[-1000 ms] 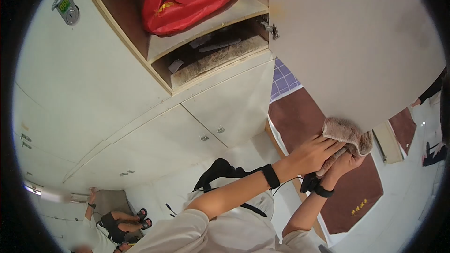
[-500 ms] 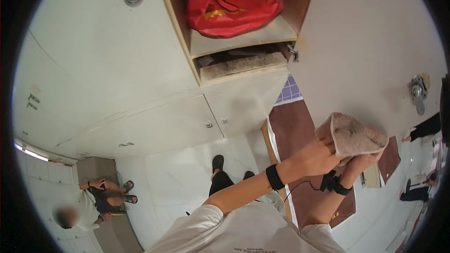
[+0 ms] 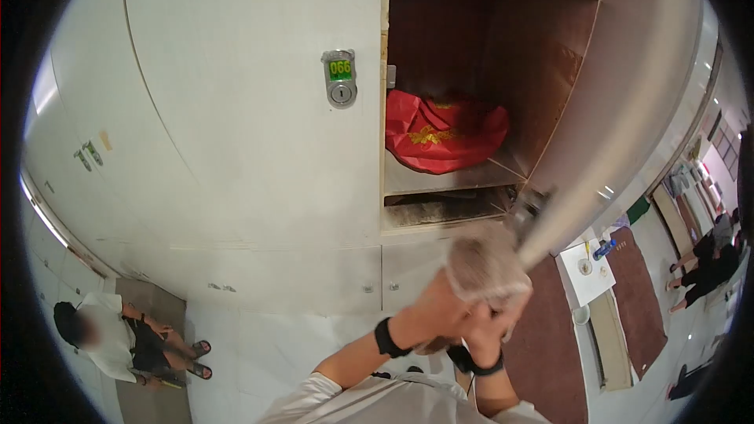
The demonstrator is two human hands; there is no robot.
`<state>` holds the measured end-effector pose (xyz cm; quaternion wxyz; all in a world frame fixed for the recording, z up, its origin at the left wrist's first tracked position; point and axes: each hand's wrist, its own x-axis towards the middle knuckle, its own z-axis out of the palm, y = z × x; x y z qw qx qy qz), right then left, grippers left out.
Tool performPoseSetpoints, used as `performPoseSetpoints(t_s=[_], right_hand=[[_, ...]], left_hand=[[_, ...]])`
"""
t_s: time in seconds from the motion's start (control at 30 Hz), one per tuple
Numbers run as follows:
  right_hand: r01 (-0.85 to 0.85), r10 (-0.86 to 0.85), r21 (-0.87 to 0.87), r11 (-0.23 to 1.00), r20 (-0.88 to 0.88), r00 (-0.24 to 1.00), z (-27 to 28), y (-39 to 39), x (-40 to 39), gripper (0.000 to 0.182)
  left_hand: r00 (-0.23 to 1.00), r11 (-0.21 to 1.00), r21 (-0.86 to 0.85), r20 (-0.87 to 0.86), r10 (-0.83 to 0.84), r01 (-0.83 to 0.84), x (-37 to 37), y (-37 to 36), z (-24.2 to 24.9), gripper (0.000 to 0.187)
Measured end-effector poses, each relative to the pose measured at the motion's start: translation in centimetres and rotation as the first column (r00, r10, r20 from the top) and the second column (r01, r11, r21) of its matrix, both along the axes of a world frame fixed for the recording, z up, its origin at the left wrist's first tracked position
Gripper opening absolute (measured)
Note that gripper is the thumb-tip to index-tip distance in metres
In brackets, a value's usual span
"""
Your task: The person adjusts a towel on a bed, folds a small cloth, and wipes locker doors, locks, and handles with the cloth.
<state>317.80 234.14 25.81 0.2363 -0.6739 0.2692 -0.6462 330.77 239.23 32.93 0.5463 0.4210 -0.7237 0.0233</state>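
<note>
"Where is the cloth [image 3: 484,263]?"

"Lower centre of the frame, near the open door [image 3: 620,137], bunched and grasped by your left hand [image 3: 432,305] and right hand [image 3: 493,328]; blur hides the exact hold."

"How might it handle?"

"Light, soft and limp, by its look, hardly slippery or fragile. Your surest hold is the gathered middle; a lone edge likely flops."

The bag [image 3: 446,135] in the upper middle of the frame is red with a gold motif, against the cabinet's dark brown interior [image 3: 440,23]. At upper left, the off-white door [image 3: 251,126] carries a silver lock [image 3: 341,93] with a bright green label [image 3: 340,70]; the cloth [image 3: 485,263] at lower centre is greyish pink-brown.
</note>
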Motion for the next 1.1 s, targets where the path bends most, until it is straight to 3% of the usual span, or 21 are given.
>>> performPoseSetpoints(t_s=[0.07,0.23,0.33,0.43,0.6,0.63,0.73,0.77,0.87,1.1], right_hand=[[0.057,-0.071,-0.142,0.988,-0.091,0.993,2.1,0.0,5.3,0.068],[0.15,-0.189,-0.318,0.936,-0.097,0.977,3.9,-1.8,15.8,0.069],[0.152,-0.191,-0.309,0.939,-0.101,0.976,4.4,-2.6,18.7,0.069],[0.087,-0.106,-0.334,0.939,-0.039,0.994,4.3,-3.3,20.0,0.062],[0.035,-0.026,-0.484,0.874,0.024,0.999,8.2,-2.4,20.4,0.061],[0.039,-0.031,-0.492,0.87,0.025,0.999,10.3,-2.0,20.3,0.063],[0.072,-0.072,-0.543,0.837,0.021,0.997,14.3,-2.9,20.9,0.069],[0.084,-0.091,-0.565,0.821,0.016,0.996,15.1,-3.4,21.0,0.071],[0.031,-0.048,-0.552,0.834,-0.016,0.999,15.4,-5.2,21.9,0.073],[-0.148,0.159,-0.521,0.841,-0.025,0.987,15.7,-6.3,21.3,0.067]], left_hand=[[0.965,0.953,-0.164,0.024,0.262,-0.255,3.8,0.4,0.4,0.043],[0.864,0.853,-0.201,0.055,0.501,-0.482,14.0,0.8,3.5,0.034],[0.851,0.844,-0.301,0.153,0.502,-0.444,19.2,0.4,4.4,0.033],[0.851,0.858,-0.275,0.186,0.491,-0.434,21.0,0.6,5.2,0.03],[0.82,0.806,-0.268,0.085,0.566,-0.529,21.8,-0.2,8.8,0.041],[0.799,0.775,-0.277,0.039,0.6,-0.568,21.7,-0.8,9.7,0.044],[0.636,0.644,-0.398,0.174,0.752,-0.653,21.4,-2.1,13.3,0.053],[0.631,0.645,-0.387,0.184,0.754,-0.658,21.3,-2.5,13.7,0.057],[0.467,0.488,-0.47,0.171,0.868,-0.735,20.8,-3.3,14.5,0.055],[0.506,0.516,-0.362,0.13,0.853,-0.776,19.5,-3.1,17.3,0.049]])
